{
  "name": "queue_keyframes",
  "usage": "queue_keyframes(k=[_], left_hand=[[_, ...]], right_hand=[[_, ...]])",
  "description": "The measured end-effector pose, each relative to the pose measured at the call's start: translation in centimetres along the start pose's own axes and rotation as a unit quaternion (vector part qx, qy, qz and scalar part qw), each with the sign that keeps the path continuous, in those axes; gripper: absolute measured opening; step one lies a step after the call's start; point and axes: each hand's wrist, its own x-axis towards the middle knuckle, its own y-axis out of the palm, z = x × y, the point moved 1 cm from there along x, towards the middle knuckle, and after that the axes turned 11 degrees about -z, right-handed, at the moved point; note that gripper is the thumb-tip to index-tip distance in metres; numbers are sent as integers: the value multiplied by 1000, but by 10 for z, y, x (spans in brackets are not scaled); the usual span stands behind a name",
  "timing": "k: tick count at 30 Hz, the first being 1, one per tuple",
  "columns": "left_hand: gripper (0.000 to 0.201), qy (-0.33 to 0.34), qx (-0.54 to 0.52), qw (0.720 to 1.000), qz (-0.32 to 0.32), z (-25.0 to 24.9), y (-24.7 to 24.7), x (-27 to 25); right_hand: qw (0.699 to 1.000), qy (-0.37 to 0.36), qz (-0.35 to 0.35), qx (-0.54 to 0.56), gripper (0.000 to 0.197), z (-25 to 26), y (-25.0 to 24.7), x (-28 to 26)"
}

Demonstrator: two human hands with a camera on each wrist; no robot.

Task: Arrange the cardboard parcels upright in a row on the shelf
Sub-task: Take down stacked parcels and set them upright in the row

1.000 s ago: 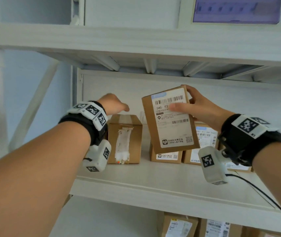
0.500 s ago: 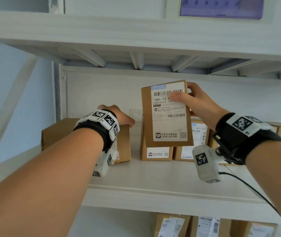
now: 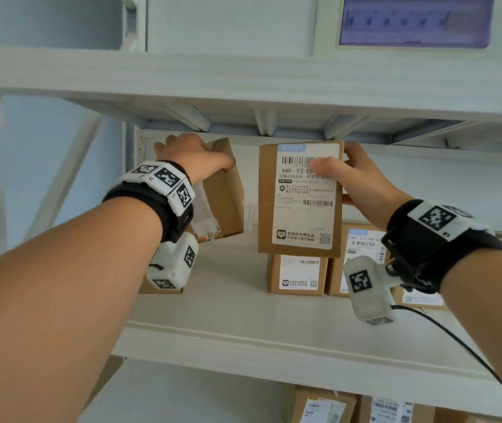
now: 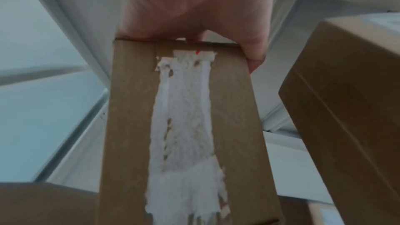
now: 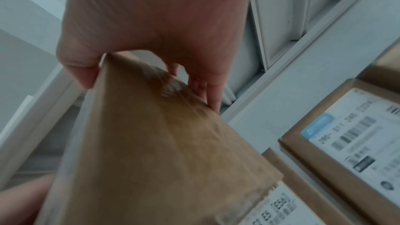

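My left hand (image 3: 194, 157) grips the top of a cardboard parcel with torn white tape (image 3: 219, 196), held tilted above the white shelf (image 3: 243, 325) at the left. The left wrist view shows that taped parcel (image 4: 184, 134) from below, with my left hand (image 4: 194, 14) over its top edge. My right hand (image 3: 356, 175) holds a flat labelled parcel (image 3: 300, 199) upright in the air, thumb on the label, fingers behind. In the right wrist view my right hand (image 5: 151, 40) pinches this labelled parcel (image 5: 155, 151) at its upper edge.
Labelled parcels (image 3: 297, 274) stand in a row at the back of the shelf, under and right of the held one. Another box (image 3: 149, 288) peeks out beneath my left wrist. An upper shelf (image 3: 243, 77) hangs close overhead. More parcels (image 3: 323, 406) sit on the shelf below.
My left hand has lifted the taped parcel off the shelf and tilted it. The right hand's labelled parcel has turned from tilted to nearly straight and stays in the air.
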Motion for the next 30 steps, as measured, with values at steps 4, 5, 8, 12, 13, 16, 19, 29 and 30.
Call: queue_keyframes(k=[4,5,8,12,13,16,19,29,30], left_hand=[[28,16,-17,999,-25,6,-20,4],[29,19,-10,999,-33,8,-25,5],[43,31,34,999,-28,14,-36,13],[60,34,94,995,-18,34,-38,20],[60,36,102,994,-14,40,-38,21],[54,46,115,992,-6,55,-34,22],[51,58,113,992,6,60,-31,26],[61,64,148,985,61,70,-13,44],[61,66,153,984,62,70,-12,45]], right_hand=[[1000,7,16,25,47,2,20,3],[999,9,19,31,48,3,25,5],[999,16,25,44,54,6,42,10],[999,-1,45,15,52,6,67,14],[999,-9,52,-3,52,5,73,15],[994,-32,80,-64,53,2,91,17],[983,-45,113,-135,51,-5,104,23],[921,-17,186,-341,54,-37,136,36],[913,-17,191,-360,54,-37,138,37]])
